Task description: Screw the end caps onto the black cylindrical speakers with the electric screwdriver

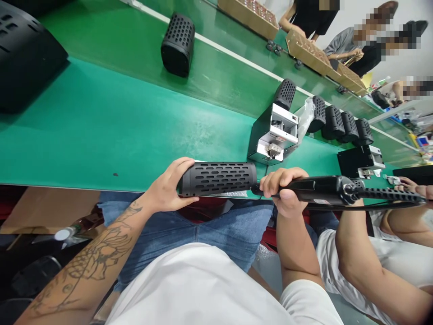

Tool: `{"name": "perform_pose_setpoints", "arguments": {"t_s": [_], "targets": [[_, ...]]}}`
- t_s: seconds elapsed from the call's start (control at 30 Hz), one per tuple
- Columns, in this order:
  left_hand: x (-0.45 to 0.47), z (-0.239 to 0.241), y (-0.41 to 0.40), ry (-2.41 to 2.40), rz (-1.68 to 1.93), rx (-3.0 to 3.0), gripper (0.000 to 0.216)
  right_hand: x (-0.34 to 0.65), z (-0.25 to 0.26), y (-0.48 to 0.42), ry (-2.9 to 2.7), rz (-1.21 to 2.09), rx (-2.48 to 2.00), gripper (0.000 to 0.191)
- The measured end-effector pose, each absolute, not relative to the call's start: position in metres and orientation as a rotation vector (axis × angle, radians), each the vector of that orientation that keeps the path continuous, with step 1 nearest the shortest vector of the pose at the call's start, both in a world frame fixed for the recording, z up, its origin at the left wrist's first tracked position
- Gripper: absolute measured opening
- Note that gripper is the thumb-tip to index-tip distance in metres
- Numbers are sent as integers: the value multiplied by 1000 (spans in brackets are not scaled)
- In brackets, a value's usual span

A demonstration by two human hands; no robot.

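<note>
My left hand (172, 187) grips the left end of a black perforated housing (221, 177), which lies on its side along the bench's front edge. Its fingers reach over the far side and the thumb presses the near side. My right hand (286, 189) is closed around the front of a black electric screwdriver (316, 189), held level. The screwdriver's nose points left at the housing's right end; whether the bit touches a screw there cannot be made out. A black cable trails off to the right from the screwdriver's back end.
A black-and-silver bench machine (274, 135) stands just beyond my right hand, with a second machine (361, 160) farther right. A similar housing (178, 44) stands upright on the green conveyor (135, 49); several others line it rightward. A co-worker's arm (382, 257) is close on my right.
</note>
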State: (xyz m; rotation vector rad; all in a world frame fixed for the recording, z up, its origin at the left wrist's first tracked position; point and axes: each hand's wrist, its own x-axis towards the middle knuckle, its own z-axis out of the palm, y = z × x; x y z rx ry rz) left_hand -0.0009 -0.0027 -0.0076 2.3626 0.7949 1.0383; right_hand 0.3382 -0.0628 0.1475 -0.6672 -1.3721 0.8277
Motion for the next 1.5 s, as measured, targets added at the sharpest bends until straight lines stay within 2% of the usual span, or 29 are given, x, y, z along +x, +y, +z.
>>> {"name": "perform_pose_setpoints", "arguments": {"t_s": [0.1, 0.2, 0.3, 0.4, 0.6, 0.87, 1.0, 1.5], "targets": [[0, -7, -3, 768, 1073, 2347, 115, 350, 153, -62, -1301, 761, -744, 29], [2, -8, -2, 764, 1081, 2323, 113, 376, 163, -37, -1171, 512, -801, 25], [4, -11, -2, 770, 1096, 2306, 114, 404, 164, 7, -1033, 183, -901, 31], [6, -13, -3, 776, 1129, 2297, 112, 420, 153, 44, -1034, 92, -998, 39], [9, -15, -5, 792, 1138, 2289, 110, 421, 136, 47, -1084, 188, -983, 40], [11, -14, -4, 802, 1117, 2242, 114, 363, 178, -35, -1148, 429, -745, 34], [12, -14, -4, 795, 1115, 2248, 113, 318, 180, -66, -1325, 616, -669, 29], [14, -13, -2, 717, 1174, 2243, 114, 278, 159, -49, -1457, 889, -581, 27]]}}
